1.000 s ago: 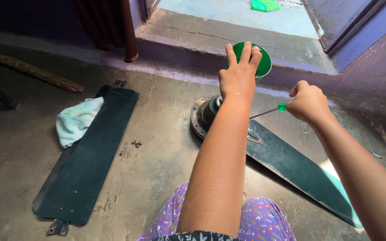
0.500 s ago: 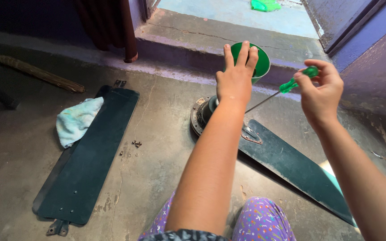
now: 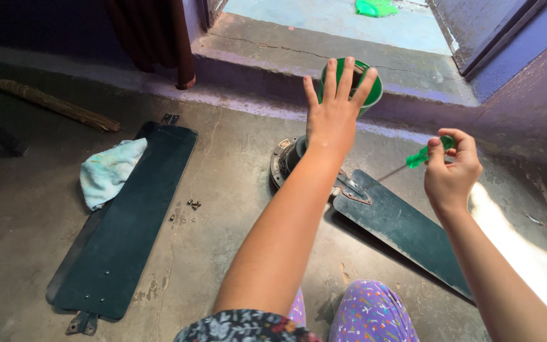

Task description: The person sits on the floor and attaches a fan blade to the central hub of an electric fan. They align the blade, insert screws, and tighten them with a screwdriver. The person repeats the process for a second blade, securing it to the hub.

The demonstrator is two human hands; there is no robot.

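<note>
A detached dark green fan blade [image 3: 125, 218] lies flat on the concrete floor [image 3: 235, 253]. A crumpled pale blue cloth [image 3: 109, 170] overlaps its left edge. Small loose screws [image 3: 192, 204] lie just beside its right edge.

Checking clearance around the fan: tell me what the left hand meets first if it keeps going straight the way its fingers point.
The left hand, fingers spread, points at the green cup-shaped cover just beyond them. That comes first; they may already touch it, depth is unclear.
</note>
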